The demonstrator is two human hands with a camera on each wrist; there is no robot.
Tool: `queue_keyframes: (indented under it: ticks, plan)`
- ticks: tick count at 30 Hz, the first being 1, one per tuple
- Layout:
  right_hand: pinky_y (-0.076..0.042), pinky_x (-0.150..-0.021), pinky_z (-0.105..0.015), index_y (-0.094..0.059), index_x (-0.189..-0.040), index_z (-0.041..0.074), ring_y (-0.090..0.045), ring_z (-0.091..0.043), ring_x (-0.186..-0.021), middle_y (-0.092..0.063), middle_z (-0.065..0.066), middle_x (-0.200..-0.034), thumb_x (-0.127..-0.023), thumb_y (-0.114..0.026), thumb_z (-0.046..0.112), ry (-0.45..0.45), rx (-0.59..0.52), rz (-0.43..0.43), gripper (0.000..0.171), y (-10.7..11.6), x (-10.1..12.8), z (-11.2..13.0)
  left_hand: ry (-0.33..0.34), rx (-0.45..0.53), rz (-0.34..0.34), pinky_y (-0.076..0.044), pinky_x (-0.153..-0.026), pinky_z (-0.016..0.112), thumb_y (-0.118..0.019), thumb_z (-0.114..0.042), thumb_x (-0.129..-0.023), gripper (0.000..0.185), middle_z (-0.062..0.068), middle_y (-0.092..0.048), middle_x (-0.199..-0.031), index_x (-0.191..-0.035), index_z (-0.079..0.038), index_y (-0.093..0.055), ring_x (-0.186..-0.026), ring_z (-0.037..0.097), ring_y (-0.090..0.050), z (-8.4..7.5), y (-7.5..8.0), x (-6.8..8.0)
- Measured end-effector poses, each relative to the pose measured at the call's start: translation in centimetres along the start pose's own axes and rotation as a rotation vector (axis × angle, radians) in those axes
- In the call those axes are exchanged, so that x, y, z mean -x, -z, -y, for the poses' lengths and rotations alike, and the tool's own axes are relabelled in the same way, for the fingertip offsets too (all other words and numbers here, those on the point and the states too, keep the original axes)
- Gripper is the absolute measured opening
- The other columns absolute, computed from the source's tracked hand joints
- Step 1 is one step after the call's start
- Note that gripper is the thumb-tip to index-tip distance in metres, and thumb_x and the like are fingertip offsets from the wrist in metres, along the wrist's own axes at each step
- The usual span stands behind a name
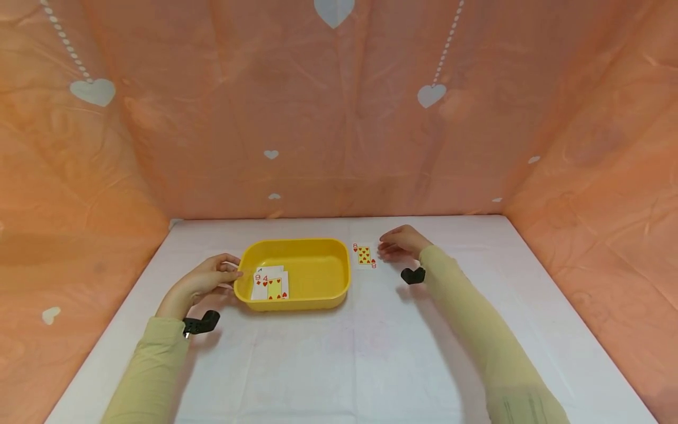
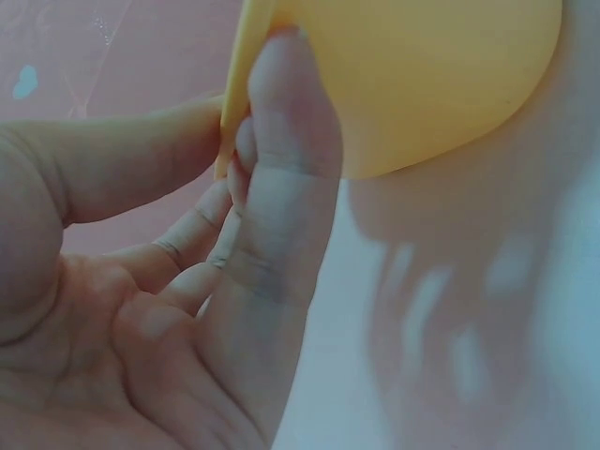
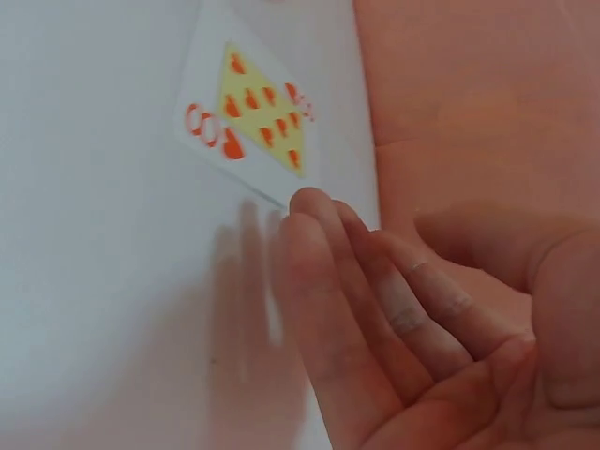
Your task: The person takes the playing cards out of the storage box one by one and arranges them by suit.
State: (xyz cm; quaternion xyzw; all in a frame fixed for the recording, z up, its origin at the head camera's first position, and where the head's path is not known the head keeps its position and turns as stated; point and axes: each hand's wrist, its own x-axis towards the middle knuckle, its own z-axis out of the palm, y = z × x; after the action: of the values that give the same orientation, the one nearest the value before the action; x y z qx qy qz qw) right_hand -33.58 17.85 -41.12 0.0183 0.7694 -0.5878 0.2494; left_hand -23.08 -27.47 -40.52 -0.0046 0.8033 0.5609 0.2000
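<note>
Several fingers and the thumb of the left hand [image 1: 203, 280] pinch a yellow, rounded-rectangular plastic tray [image 1: 318, 277]; the right hand [image 1: 405, 238], fingers extended, holds nothing beside the white eight-of-hearts playing card [image 1: 364, 255] lying right of the tray.

Nine card [image 1: 258, 292] partly hidden beneath the four of hearts [image 1: 275, 288], both sleeves [image 1: 145, 377] cut off below

The left hand [image 2: 169, 300] pinches a yellow tray [image 2: 431, 84] by its edge [image 2: 242, 56], shadows [image 2: 389, 309] on the pale surface [image 2: 328, 394]
</note>
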Motion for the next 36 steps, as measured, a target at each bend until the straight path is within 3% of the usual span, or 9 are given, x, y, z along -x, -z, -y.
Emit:
queue_keyframes:
  ticks: [7, 13, 21, 36]
  plan:
    - [-0.047, -0.093, -0.041, -0.045, -0.131, -0.012, -0.061, -0.032, -0.106, -0.059, -0.027, -0.118, -0.098, -0.053, 0.011, 0.091, -0.020, 0.052, 0.041, 0.2, 0.3, 1.4, 0.002, -0.002, -0.004, -0.056, -0.071, 0.037, -0.057, -0.009, -0.096, 0.046, 0.015, -0.056, -0.103, -0.130, 0.010, -0.033, -0.075, 0.017, -0.062, -0.3, 0.0, 0.0]
    - [-0.044, -0.096, -0.044, -0.046, -0.129, -0.012, -0.063, -0.029, -0.103, -0.055, -0.029, -0.124, -0.099, -0.051, 0.009, 0.152, -0.114, 0.121, 0.037, -0.8, 1.0, 3.0, 0.006, -0.007, 0.001, -0.056, -0.070, 0.035, -0.058, -0.009, -0.096, 0.047, 0.013, -0.056, -0.102, -0.131, 0.010, -0.033, -0.076, 0.018, -0.062, 0.0, 0.0, 0.0]
    - [-0.042, -0.096, -0.046, -0.046, -0.129, -0.012, -0.052, -0.042, -0.117, -0.048, -0.034, -0.130, -0.099, -0.051, 0.006, 0.159, -0.182, 0.204, 0.036, -3.9, 1.4, 5.4, 0.017, -0.035, -0.007, -0.056, -0.071, 0.035, -0.058, -0.010, -0.096, 0.046, 0.014, -0.056, -0.101, -0.130, 0.009, -0.034, -0.076, 0.018, -0.061, -0.3, 0.0, -0.1]
    - [-0.046, -0.092, -0.043, -0.055, -0.121, -0.010, -0.064, -0.032, -0.103, -0.055, -0.031, -0.123, -0.097, -0.056, 0.009, 0.144, -0.152, 0.299, 0.031, -10.3, 0.0, 7.3, 0.031, -0.023, -0.007, -0.056, -0.071, 0.036, -0.057, -0.011, -0.097, 0.044, 0.015, -0.056, -0.103, -0.129, 0.009, -0.035, -0.076, 0.018, -0.062, -0.3, 0.0, 0.1]
